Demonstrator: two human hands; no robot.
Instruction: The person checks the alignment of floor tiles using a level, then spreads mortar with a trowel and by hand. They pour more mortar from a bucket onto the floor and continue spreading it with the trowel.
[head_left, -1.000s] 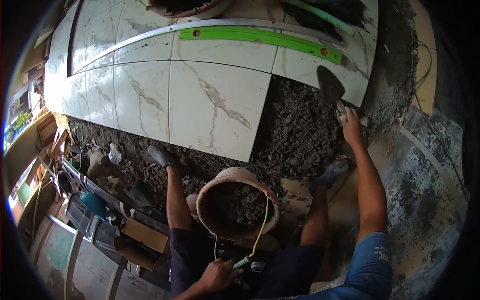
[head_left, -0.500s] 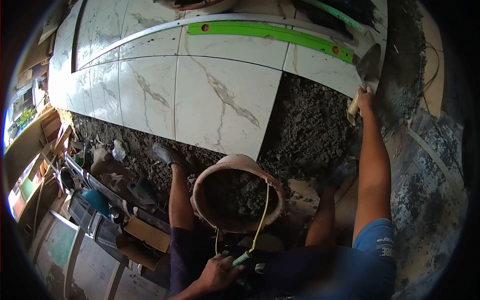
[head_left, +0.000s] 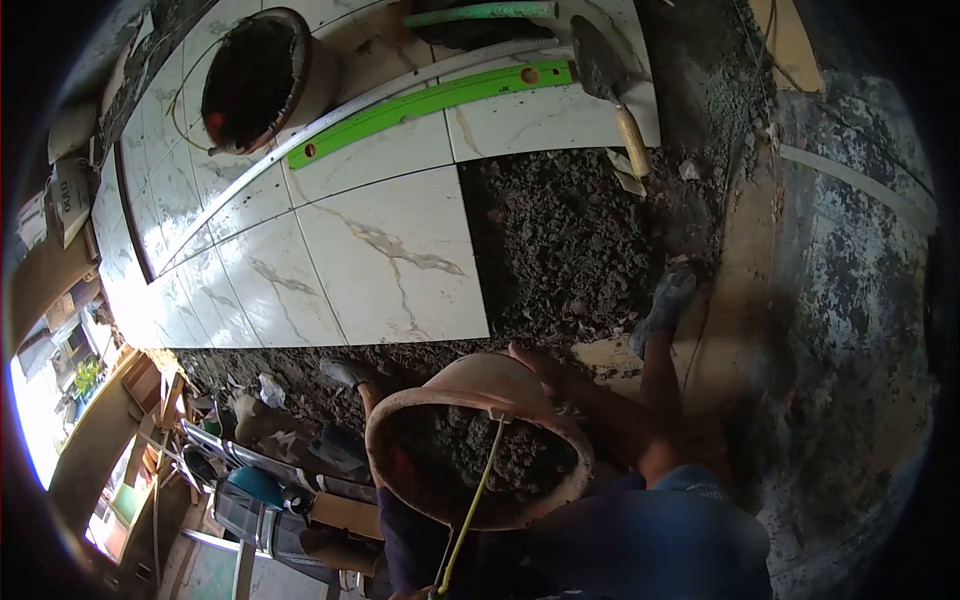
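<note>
A worn bucket (head_left: 480,375) of dark, crumbly mortar (head_left: 480,445) is tilted close to my body. My left hand (head_left: 412,595), mostly cut off at the bottom edge, is closed on the green grip of the bucket's yellow wire handle (head_left: 470,510). Behind the bucket, my right hand (head_left: 535,365) is at its base, with the fingers partly hidden. A trowel (head_left: 630,135) with a wooden handle lies on the tile edge, its handle over the mortar bed (head_left: 575,245). Beside it, a green level (head_left: 430,105) rests on the marbled tiles (head_left: 390,265).
A second bucket (head_left: 290,110) stands on the tiles by a long metal straightedge (head_left: 350,105). A green-handled tool (head_left: 480,14) lies at the top. Scrap and a cardboard piece (head_left: 350,515) are at lower left. My feet are either side of the bucket.
My right hand has let go of the trowel, which now lies on the tile, and has come down to the bucket's base. The bucket is tilted more, and the view has turned.
</note>
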